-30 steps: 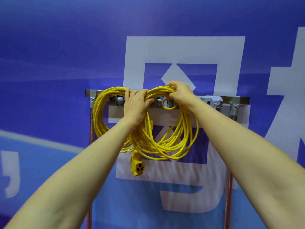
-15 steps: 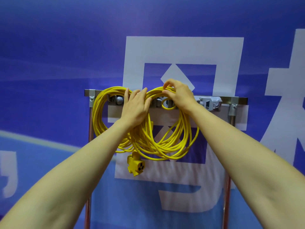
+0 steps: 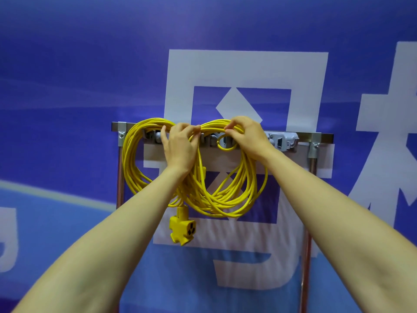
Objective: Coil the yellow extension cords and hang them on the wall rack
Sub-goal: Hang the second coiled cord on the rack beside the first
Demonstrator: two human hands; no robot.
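Note:
Two yellow cord coils hang side by side from the metal wall rack [image 3: 322, 137]. The left coil [image 3: 129, 163] loops down from the rack's left end; the right coil [image 3: 252, 188] hangs near the middle. A yellow three-outlet socket block [image 3: 182, 229] dangles below them. My left hand [image 3: 180, 147] lies over the cords where the two coils meet, fingers curled over the strands. My right hand [image 3: 246, 136] pinches the top strands of the right coil at the rack. A small cord loop [image 3: 225, 143] sits just under that hand.
The rack's bar rests on two copper-coloured uprights [image 3: 312, 168] against a blue wall with large white characters [image 3: 248, 68]. A grey plastic holder [image 3: 283, 141] sits on the bar right of my right hand.
My right hand shifted from gripping the coil top to a fingertip pinch on its strands. My left hand slid slightly up on the cords. The socket block swung a little.

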